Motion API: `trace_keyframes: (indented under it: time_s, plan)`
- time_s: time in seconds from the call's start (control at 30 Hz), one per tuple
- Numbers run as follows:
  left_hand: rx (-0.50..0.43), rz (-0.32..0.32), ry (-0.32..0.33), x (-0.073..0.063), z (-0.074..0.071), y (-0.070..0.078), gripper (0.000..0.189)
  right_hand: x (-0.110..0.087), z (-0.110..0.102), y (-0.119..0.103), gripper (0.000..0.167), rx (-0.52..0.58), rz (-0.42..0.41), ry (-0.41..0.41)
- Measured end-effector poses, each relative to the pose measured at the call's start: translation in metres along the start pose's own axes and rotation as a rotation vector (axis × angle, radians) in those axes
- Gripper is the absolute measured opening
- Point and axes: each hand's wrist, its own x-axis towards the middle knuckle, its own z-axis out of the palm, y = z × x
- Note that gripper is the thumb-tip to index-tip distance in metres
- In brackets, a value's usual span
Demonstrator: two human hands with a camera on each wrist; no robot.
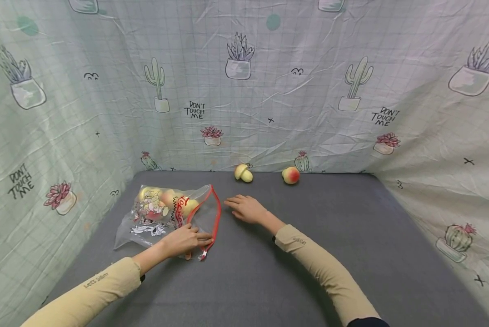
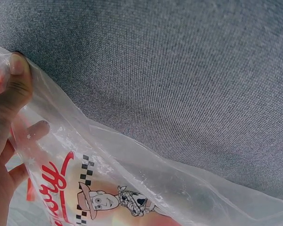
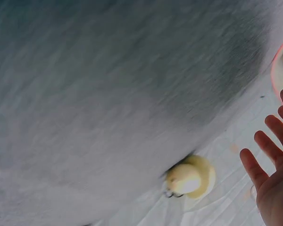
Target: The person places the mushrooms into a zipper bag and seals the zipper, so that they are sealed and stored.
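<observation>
A clear plastic bag (image 1: 150, 229) with a red zip edge lies at the left of the table, printed with cartoon figures and red lettering. Several yellow and reddish round fruits (image 1: 168, 198) show through its plastic. My left hand (image 1: 185, 240) holds the bag by its mouth, the thumb (image 2: 20, 77) on one side of the film and a finger seen through it. The bag's mouth gapes toward the right. Just right of the red edge is my right hand (image 1: 246, 209), fingers extended and spread (image 3: 273, 150), holding nothing. Beyond it sits a pale yellow mushroom (image 1: 243, 173).
A yellow-and-red peach (image 1: 291, 175) sits at the table's back edge, right of the mushroom. The dark grey table (image 1: 330, 218) ends at a hanging cloth (image 1: 269, 104) printed with cactus pots, which also encloses both sides.
</observation>
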Motion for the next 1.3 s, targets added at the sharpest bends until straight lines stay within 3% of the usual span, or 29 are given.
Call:
trace_keyframes:
  time_s: [0.43,0.77,1.0,1.3]
  plan:
    - [-0.004,0.008,0.032,0.0,0.005,0.0,0.075,-0.015,0.005,0.041,0.041,0.034,0.161,0.045]
    - [0.005,0.012,0.049,-0.001,0.007,-0.001,0.074,-0.033,0.007,0.08,0.041,0.02,0.389,0.068]
    - [0.016,0.009,0.049,0.0,0.003,-0.002,0.076,-0.046,0.003,0.112,0.045,-0.008,0.521,0.158]
    - [0.054,0.014,0.053,-0.002,0.001,0.001,0.076,-0.067,0.006,0.139,0.051,0.063,0.659,0.189]
